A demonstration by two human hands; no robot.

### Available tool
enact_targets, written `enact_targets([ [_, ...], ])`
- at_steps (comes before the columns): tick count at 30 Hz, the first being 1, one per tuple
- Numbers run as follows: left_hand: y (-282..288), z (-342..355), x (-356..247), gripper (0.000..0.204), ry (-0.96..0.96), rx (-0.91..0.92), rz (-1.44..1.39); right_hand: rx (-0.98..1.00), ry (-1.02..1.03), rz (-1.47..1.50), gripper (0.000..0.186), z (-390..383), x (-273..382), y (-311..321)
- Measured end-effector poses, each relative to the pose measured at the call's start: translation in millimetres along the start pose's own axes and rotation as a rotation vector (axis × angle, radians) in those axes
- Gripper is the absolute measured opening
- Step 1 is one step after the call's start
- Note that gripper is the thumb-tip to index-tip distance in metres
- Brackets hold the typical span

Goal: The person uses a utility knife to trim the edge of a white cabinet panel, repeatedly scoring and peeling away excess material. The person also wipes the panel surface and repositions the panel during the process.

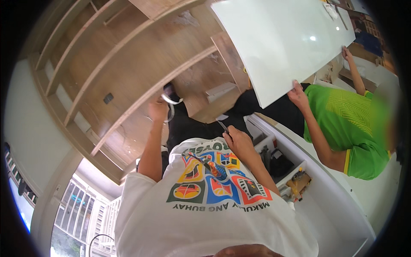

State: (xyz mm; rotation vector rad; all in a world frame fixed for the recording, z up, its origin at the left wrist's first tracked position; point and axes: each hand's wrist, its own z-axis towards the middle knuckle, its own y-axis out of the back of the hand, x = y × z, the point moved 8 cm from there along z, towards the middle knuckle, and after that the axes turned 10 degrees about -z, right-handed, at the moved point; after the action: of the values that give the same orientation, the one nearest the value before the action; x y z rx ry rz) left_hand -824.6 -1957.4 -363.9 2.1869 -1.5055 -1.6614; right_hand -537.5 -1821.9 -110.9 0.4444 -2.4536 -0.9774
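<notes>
My left hand is closed on a thin white strip, which curls in a loop above my lap. My right hand grips a slim grey tool with a thin blade-like end pointing up and to the left. It looks like a cutter, though its handle is mostly hidden by my fingers. To the right, a person in a green shirt holds a large glossy white panel by its near edge with both hands.
A wooden frame with long slats fills the far left. On my right, a white drawer-like cabinet contains a black item and small tools. A white railing stands at lower left. A small wooden box lies ahead.
</notes>
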Motion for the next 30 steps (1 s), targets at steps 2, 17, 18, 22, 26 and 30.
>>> enact_targets([
  [2, 83, 59, -2, 0.029, -0.033, -0.165, 0.036, -0.008, 0.037, 0.017, 0.025, 22, 12, -5],
  [17, 230, 77, 185, 0.044, 0.200, -0.094, -0.021, -0.083, 0.164, 0.103, 0.025, 126, 157, 66],
  [18, 197, 43, 173, 0.040, 0.337, -0.065, -0.443, 0.025, 0.107, 0.153, 0.028, 124, 157, 64],
  [22, 136, -84, 219, 0.050, 0.714, 0.153, -0.766, 0.007, 0.392, 0.144, 0.030, 149, 204, 57],
  [26, 115, -130, 241, 0.050, 0.853, 0.289, -0.549, 0.047, 0.362, 0.485, 0.033, 147, 238, 73],
  [30, 129, -83, 234, 0.050, 0.798, 0.240, -0.653, 0.253, 0.251, 0.815, 0.040, 158, 240, 42],
])
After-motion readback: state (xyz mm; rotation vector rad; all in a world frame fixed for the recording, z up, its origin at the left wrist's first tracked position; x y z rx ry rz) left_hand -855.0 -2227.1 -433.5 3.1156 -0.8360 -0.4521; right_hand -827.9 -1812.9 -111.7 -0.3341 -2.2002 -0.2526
